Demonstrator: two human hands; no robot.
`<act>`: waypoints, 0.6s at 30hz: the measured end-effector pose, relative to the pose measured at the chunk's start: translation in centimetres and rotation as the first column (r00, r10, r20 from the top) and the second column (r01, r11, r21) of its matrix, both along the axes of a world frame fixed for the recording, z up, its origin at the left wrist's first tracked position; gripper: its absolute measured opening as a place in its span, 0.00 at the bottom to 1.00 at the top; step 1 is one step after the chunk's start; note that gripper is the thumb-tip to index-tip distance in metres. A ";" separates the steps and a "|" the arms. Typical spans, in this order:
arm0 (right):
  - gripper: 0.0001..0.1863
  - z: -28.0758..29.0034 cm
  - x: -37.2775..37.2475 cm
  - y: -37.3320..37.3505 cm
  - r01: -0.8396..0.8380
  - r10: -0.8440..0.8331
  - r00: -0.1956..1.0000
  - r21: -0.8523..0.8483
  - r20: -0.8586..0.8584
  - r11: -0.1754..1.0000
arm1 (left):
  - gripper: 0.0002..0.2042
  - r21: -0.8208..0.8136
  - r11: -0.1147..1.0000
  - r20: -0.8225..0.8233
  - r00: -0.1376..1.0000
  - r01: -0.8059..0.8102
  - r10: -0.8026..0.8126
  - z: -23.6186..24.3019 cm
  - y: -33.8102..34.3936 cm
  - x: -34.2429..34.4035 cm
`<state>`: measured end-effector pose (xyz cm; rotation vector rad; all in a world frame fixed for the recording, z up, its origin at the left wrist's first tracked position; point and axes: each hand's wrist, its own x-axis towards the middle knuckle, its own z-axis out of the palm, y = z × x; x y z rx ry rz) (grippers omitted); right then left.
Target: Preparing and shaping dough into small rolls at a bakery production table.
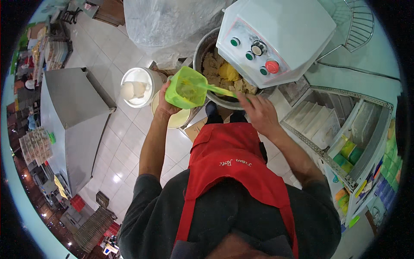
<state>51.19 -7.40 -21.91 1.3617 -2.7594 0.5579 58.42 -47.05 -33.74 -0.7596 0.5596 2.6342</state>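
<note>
The left hand (166, 102) is clamped on a lime-green container (186, 93), its fingers around the left side. The container lies just to the right of that hand and well left of the right hand, with yellow residue visible inside it. The right hand (262, 113) is closed on the handle end of a green spatula (222, 90); the tool reaches leftward from this hand to the container, and it carries yellow smears.

Ahead of both hands, and between them from side to side, is a round metal bowl (198, 58). It contains crumbly beige dough (211, 64) and 1 bright yellow mass (228, 72), which sits ahead and to the left of the right hand. Directly ahead of the right hand stands a white machine head (284, 26) with 3 green buttons, 1 dark knob and 1 red button (272, 67), partly covering the bowl.

Left of the left hand is a white bucket (147, 77) with pale pieces on top; a cream-coloured tub (180, 121) is below the same hand, partly hidden by the container. Clear plastic sheeting (168, 26) hangs ahead of the left hand. To the right of the right hand, an open-topped cabinet (318, 149) holds white trays (317, 121).
</note>
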 end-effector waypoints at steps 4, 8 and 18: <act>0.31 0.9 -5.0 -5.7 -0.219 0.219 0.920 0.035 -0.325 0.975 | 0.39 0.069 0.975 0.146 0.964 0.213 -0.221 2.7 1.6 -1.9; 0.33 -1.5 -7.0 -8.0 -0.190 0.229 0.942 0.176 -0.243 0.966 | 0.38 0.057 0.952 0.163 0.938 0.299 -0.305 2.9 1.8 -1.2; 0.25 -3.9 0.3 -6.4 -0.144 -0.249 -0.228 0.220 0.941 0.965 | 0.45 -0.431 0.887 -0.250 0.922 0.167 -0.295 4.9 4.2 -1.7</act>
